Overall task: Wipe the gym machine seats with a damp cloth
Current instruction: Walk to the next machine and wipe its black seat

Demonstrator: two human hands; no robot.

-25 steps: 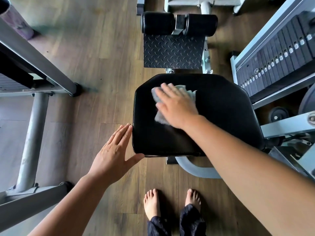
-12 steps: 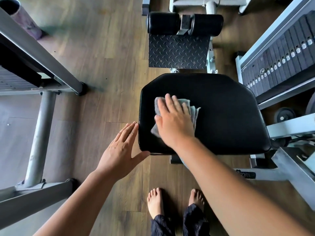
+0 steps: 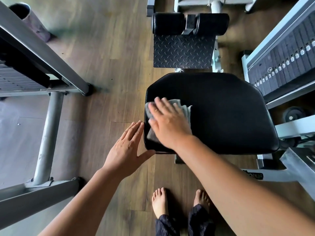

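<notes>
Head view — right hand (image 3: 167, 124) flat on cloth (image 3: 185, 108)

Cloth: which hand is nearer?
Right. The right hand lies flat on the cloth, pressing it onto the seat. The left hand is beside the seat's left edge, off the cloth.
</notes>
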